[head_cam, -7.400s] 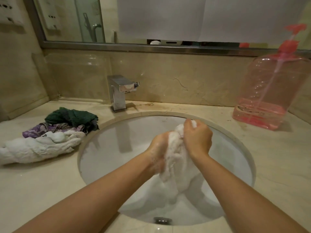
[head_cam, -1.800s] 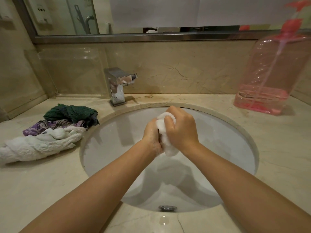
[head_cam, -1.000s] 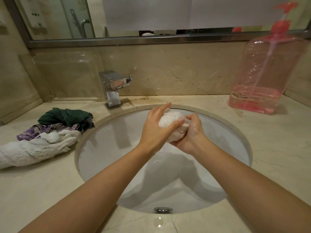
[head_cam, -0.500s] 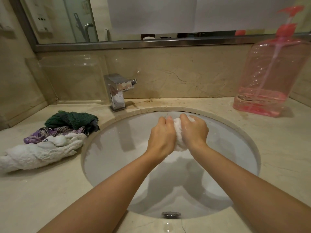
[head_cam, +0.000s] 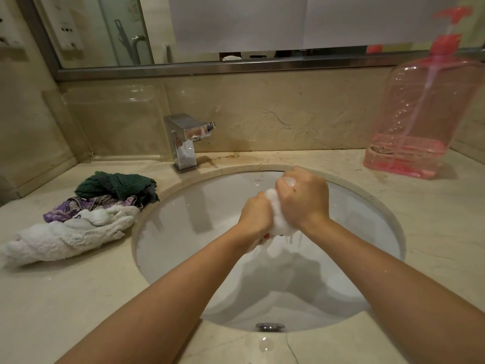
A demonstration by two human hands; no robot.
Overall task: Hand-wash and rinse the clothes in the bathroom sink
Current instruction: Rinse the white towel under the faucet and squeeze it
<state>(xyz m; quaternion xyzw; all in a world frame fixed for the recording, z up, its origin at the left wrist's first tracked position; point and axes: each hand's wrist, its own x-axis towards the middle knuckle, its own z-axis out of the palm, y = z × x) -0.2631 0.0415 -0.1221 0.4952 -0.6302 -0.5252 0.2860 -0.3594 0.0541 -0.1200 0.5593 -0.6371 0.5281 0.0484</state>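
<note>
A small white cloth (head_cam: 278, 218) was held above the sink (head_cam: 183, 232), wadded into a lump between the two hands. The left hand (head_cam: 254, 216) was curled round its lower part and the right hand (head_cam: 304, 199) was clenched round its upper part, so that only a strip of soapy fabric showed between them. Water could be seen dripping from the lump into the sink.

The cloth was judged to be soft and limp, heavier than it would be dry because it was soaked, and slippery with suds. A grip by the bunched middle, with one hand at each end of the wad, was thought best for wringing; a loose corner would probably slide out of the fingers. Nothing fragile was seen in it.

To the left of the sink, on the table (head_cam: 78, 298), a pile was seen: a twisted white towel (head_cam: 60, 240), a purple patterned cloth (head_cam: 65, 210) and a dark green cloth (head_cam: 115, 182). Behind the sink's left rim stood the tap (head_cam: 183, 140), with no water seen running from it. To the right of the sink stood a pink pump bottle (head_cam: 420, 122), nearly empty.

A small mark was printed on the sink's far inner wall, too small to be read. No label could be read on the bottle.
</note>
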